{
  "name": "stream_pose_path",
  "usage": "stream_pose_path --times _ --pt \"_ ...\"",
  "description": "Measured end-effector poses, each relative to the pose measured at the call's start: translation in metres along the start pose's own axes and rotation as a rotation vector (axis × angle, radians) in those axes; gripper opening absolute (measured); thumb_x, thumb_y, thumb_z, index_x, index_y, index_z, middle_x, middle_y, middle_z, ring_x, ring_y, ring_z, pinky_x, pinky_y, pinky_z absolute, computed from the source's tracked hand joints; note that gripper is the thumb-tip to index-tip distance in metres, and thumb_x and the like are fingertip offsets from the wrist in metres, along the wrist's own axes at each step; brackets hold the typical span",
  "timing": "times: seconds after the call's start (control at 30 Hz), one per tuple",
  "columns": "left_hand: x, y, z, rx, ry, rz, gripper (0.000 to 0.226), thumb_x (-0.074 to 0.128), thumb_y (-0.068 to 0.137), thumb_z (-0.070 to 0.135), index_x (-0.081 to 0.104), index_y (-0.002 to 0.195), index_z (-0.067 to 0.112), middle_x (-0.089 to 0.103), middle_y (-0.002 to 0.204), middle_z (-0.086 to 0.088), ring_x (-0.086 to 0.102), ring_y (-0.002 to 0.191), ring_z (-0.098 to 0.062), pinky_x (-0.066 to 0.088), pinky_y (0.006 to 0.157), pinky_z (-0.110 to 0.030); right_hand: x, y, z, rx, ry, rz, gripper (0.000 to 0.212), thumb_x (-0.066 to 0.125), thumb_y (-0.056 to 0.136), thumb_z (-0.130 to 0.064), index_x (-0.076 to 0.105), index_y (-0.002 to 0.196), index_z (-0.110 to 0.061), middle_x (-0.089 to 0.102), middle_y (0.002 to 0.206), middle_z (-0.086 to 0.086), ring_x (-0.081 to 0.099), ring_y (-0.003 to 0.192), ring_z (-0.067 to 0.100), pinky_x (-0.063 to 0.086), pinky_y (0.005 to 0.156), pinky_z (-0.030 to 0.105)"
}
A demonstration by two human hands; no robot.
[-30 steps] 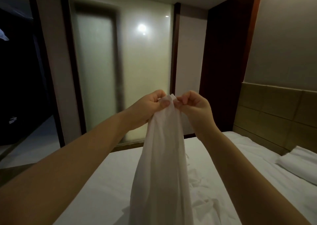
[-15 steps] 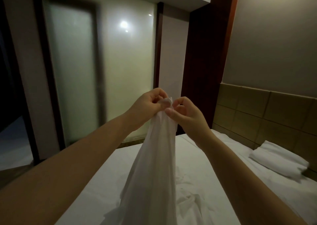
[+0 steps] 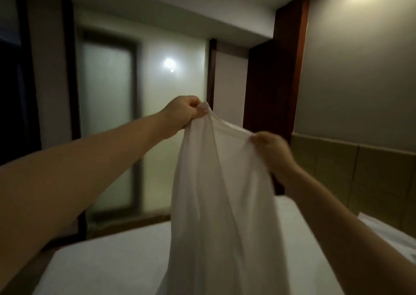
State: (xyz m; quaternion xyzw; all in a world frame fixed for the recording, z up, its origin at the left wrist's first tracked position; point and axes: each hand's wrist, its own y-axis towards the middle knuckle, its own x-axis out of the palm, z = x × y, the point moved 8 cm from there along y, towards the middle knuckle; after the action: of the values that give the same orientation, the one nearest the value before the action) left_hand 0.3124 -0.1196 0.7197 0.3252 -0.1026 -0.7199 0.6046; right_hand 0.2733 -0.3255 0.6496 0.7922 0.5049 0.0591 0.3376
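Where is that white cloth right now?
The white cloth hangs mid-frame in the head view, top edge stretched between the left hand and right hand, over the bed.

We count two hands, one left hand (image 3: 183, 112) and one right hand (image 3: 270, 150), one white cloth (image 3: 220, 204), one bed (image 3: 108, 267) near us, one padded headboard (image 3: 360, 177) and one pillow (image 3: 389, 236) at right, and one frosted door (image 3: 105, 126) far left.
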Motion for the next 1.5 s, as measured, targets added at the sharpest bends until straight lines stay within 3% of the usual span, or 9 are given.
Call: stream_pose_path --times 0.13,0.23,0.33,0.4,0.53,0.83,1.3,1.4,1.5 --pt "-0.002 0.029 0.060 0.076 0.005 -0.021 0.021 0.050 0.097 0.015 0.051 0.076 0.013 0.046 0.073 -0.001 0.045 0.066 -0.011 0.041 0.058 -0.019 0.009 0.027 -0.059 -0.143 -0.252 -0.218 0.022 0.050 0.095 -0.014 0.065 0.080 -0.016 0.054 0.073 -0.005 0.053 0.070 0.013 0.046 0.074 0.030" --pt "-0.002 0.032 0.069 0.098 -0.009 -0.019 0.020 0.047 0.099 0.019 0.052 0.080 0.013 0.047 0.078 -0.002 0.046 0.071 -0.013 0.042 0.064 -0.023 -0.009 0.027 -0.048 -0.063 -0.016 -0.110 0.025 0.054 0.094 -0.018 0.064 0.072 -0.025 0.058 0.074 0.000 0.055 0.069 0.018 0.049 0.073 0.042" --pt "-0.001 0.027 0.062 0.093 -0.038 -0.023 0.019 0.046 0.099 0.021 0.052 0.082 0.015 0.048 0.078 -0.001 0.047 0.072 -0.013 0.043 0.065 -0.023 -0.003 0.006 -0.040 -0.134 -0.250 -0.302 0.008 0.058 0.092 -0.025 0.063 0.094 -0.020 0.063 0.088 0.002 0.061 0.078 0.016 0.052 0.076 0.032" --pt "0.007 0.023 0.059 0.092 -0.042 -0.064 0.017 0.049 0.097 0.022 0.054 0.082 0.016 0.049 0.080 -0.001 0.048 0.075 -0.013 0.045 0.069 -0.025 -0.010 -0.003 -0.049 -0.217 -0.189 -0.164 0.018 0.056 0.093 -0.026 0.051 0.109 -0.021 0.064 0.102 0.000 0.062 0.085 0.012 0.050 0.071 0.017" --pt "0.026 0.017 0.057 0.103 -0.041 -0.130 0.015 0.051 0.096 0.023 0.054 0.082 0.018 0.050 0.082 -0.001 0.050 0.076 -0.013 0.048 0.069 -0.024 0.015 -0.031 -0.069 -0.365 -0.259 -0.160 0.012 0.056 0.093 -0.026 0.048 0.101 -0.025 0.058 0.108 -0.004 0.056 0.096 0.012 0.048 0.086 0.028" --pt "0.027 0.016 0.051 0.099 -0.062 -0.128 0.017 0.054 0.094 0.020 0.054 0.077 0.019 0.049 0.079 0.001 0.049 0.074 -0.011 0.046 0.062 -0.018 0.027 -0.037 -0.052 -0.314 -0.229 0.027 0.029 0.062 0.084 -0.045 0.050 0.100 -0.024 0.050 0.099 -0.012 0.052 0.088 0.008 0.043 0.071 0.017" --pt "0.026 0.012 0.044 0.039 -0.166 -0.271 0.011 0.052 0.094 0.016 0.057 0.084 0.015 0.054 0.080 0.002 0.054 0.075 -0.010 0.052 0.068 -0.022 0.041 -0.019 -0.034 0.150 0.842 -0.468 0.016 0.052 0.088 -0.008 0.049 0.099 -0.018 0.058 0.095 0.005 0.062 0.077 0.020 0.056 0.076 0.038" --pt "0.024 0.012 0.043 0.025 -0.200 -0.284 0.012 0.052 0.094 0.015 0.056 0.083 0.015 0.055 0.075 0.004 0.055 0.070 -0.009 0.053 0.070 -0.022 0.034 -0.019 -0.038 0.077 0.684 -0.514 0.017 0.052 0.087 0.000 0.049 0.084 -0.016 0.057 0.096 0.005 0.062 0.085 0.022 0.054 0.083 0.042" --pt "0.022 0.013 0.041 0.018 -0.193 -0.280 0.012 0.052 0.095 0.016 0.055 0.084 0.015 0.055 0.075 0.005 0.056 0.070 -0.008 0.052 0.072 -0.024 0.022 -0.017 -0.046 -0.175 0.053 -0.356 0.026 0.053 0.089 0.001 0.053 0.073 -0.020 0.057 0.092 -0.004 0.057 0.092 0.017 0.051 0.092 0.040"
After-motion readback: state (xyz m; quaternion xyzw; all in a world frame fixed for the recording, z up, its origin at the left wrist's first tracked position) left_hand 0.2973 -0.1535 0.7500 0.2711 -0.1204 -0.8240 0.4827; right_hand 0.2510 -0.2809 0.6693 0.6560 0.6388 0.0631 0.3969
